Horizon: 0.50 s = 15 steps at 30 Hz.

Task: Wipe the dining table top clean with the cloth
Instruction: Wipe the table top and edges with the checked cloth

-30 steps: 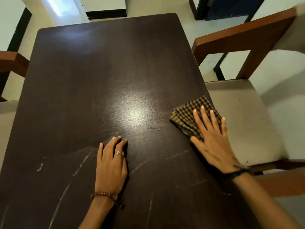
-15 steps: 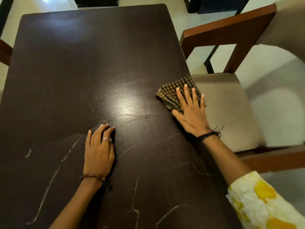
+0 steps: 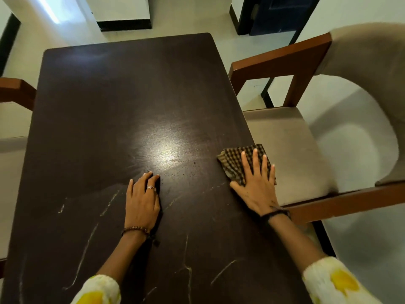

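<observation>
Evidently the right hand [image 3: 255,185], fingers straight, presses the cloth [image 3: 236,160] at the tabletop [image 3: 122,102] edge (to sweep crumbs off); left hand [image 3: 142,198] lies flat, bracing.

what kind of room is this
Most likely a dining area in a home: a dark wooden dining table with cushioned wooden armchairs at its sides, on a pale floor. A right hand presses a checked cloth on it.

no readable text, labels, numbers or signs anywhere
</observation>
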### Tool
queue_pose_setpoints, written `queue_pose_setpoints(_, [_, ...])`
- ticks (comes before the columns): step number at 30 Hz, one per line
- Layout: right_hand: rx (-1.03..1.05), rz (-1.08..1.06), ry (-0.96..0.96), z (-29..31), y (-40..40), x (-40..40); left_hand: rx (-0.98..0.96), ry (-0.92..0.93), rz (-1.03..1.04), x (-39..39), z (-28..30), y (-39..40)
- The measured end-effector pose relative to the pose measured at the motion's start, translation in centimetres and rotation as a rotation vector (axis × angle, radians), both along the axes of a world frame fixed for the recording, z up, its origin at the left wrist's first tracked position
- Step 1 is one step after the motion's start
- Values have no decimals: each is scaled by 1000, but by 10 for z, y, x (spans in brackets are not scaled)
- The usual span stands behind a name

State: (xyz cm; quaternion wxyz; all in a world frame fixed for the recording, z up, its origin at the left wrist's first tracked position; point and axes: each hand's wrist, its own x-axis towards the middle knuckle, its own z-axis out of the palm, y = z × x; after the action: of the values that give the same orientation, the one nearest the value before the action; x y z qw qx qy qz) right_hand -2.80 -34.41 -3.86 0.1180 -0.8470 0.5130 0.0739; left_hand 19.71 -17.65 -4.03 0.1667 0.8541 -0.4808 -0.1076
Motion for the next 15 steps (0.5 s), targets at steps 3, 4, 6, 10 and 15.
queue_pose_setpoints(3, [29,-36,-26,-1,-22,10,12,20,-47,6,4,12])
queue_pose_setpoints(4, [31,-35,-40,-1,-22,13,25,9,-50,10,5,23])
queue_pose_setpoints(6, [9,-28,-68,0,-18,14,36,10,-17,21,5,49])
queue_pose_setpoints(10, [20,-105,-56,4,-6,29,13,48,124,44,-2,99])
queue_pose_setpoints(15, [-11,-103,-41,4,51,98,0,62,137,51,-9,122])
